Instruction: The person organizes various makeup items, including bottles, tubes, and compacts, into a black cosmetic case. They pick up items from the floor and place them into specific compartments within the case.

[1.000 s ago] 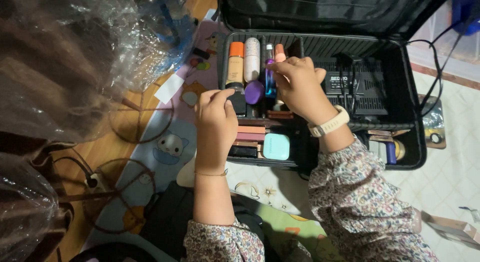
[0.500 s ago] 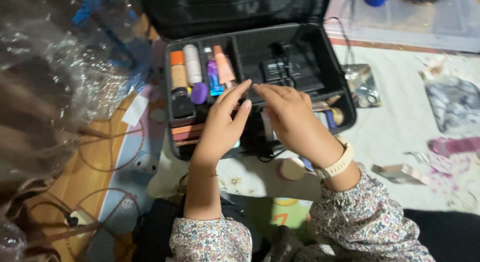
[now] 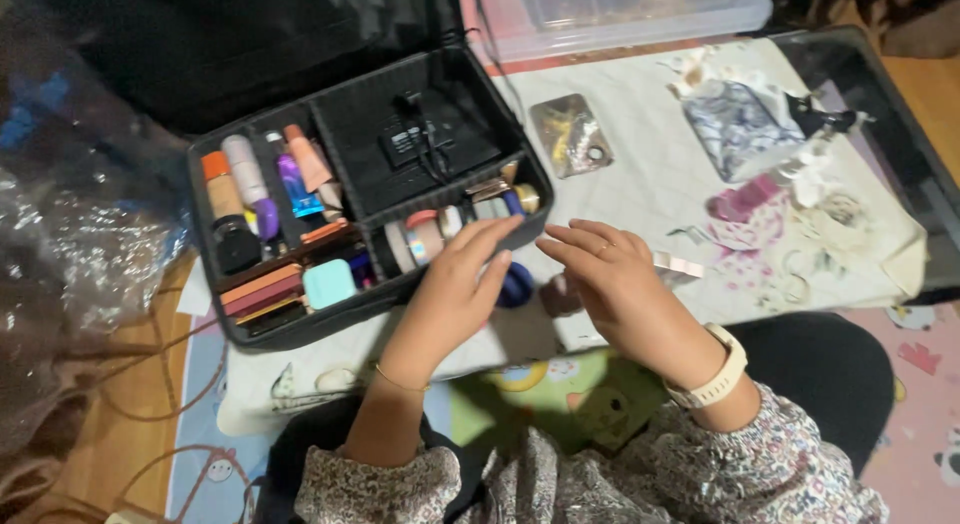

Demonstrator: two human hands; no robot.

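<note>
A black organizer case (image 3: 205, 169) lies open on a white cloth, packed with tubes, bottles and flat palettes. My left hand (image 3: 455, 289) hovers at the case's front right corner with fingers stretched and holds nothing. My right hand (image 3: 610, 284), with a pale wristband, is spread just beside it over the cloth, also holding nothing. Between and under the hands lie a small blue round item (image 3: 515, 284) and a small pink round item (image 3: 560, 299). A thin silvery strip (image 3: 680, 266) lies just right of my right hand.
A shiny foil pouch (image 3: 570, 134) lies right of the case. A blue-patterned pouch (image 3: 740, 129) and a pink tube (image 3: 745, 199) rest on the cloth at right. A clear plastic box (image 3: 620, 14) stands at the back. Crinkled clear plastic (image 3: 70, 234) and cables are at left.
Both hands have drawn back out of the case to its front right corner, over the cloth. The view has swung right, showing more of the cloth and its items.
</note>
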